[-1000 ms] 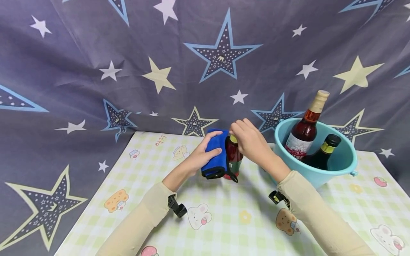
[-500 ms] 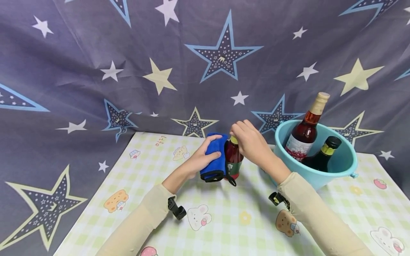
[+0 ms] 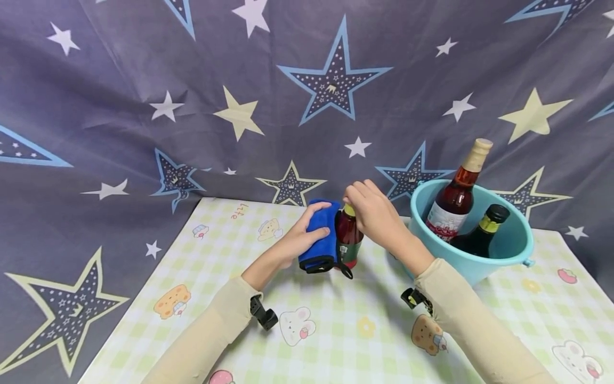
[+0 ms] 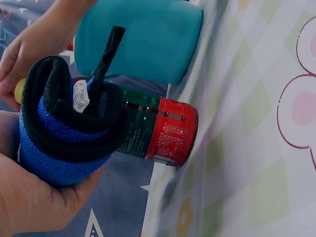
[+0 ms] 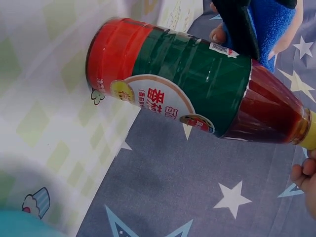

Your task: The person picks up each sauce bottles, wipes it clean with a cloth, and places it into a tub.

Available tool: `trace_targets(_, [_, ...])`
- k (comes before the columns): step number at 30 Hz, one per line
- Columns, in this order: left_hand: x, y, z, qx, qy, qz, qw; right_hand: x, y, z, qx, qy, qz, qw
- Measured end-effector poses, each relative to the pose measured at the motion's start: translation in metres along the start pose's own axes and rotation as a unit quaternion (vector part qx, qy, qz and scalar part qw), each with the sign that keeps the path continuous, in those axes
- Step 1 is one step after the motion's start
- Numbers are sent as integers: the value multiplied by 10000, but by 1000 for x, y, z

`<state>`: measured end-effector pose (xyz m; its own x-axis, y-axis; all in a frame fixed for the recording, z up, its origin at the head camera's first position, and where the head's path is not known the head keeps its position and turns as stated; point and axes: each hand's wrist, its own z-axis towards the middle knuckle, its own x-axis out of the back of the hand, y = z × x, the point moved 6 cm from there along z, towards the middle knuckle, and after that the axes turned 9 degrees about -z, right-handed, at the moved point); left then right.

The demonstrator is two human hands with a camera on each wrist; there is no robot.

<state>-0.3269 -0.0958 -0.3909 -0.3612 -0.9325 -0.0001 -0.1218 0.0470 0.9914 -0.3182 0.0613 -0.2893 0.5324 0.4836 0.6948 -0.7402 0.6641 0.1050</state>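
Note:
A ketchup bottle with a green and red label and a yellow cap stands upright on the table. My right hand pinches this cap from above. A folded blue cloth with black edging and a black loop is gripped in my left hand, thumb on the near side. In the right wrist view the cloth lies against the far side of the bottle. The left wrist view shows the rolled cloth end covering the upper part of the bottle.
To the right of the bottle stands a light blue bucket. Inside it lean a red-brown bottle with a white label and a dark bottle with a black cap. A starry curtain hangs behind the checkered table.
The cloth and my left hand have shifted slightly down along the bottle since a second ago. My right hand has stayed on the cap.

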Motion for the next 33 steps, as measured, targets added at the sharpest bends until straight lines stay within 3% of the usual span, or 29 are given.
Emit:
trace_targets(6, [-1,-9,3,18,-10,-25,10000,-1,1,1,12,55,-3,10000])
trace_targets(14, [-5,-30,3,331,-87,246,9991,-1,1,0,-1,49,30,10000])
trace_targets(33, [-7,-32,1,398,66,165,9990,-1,2,0,-8,49,42,10000])
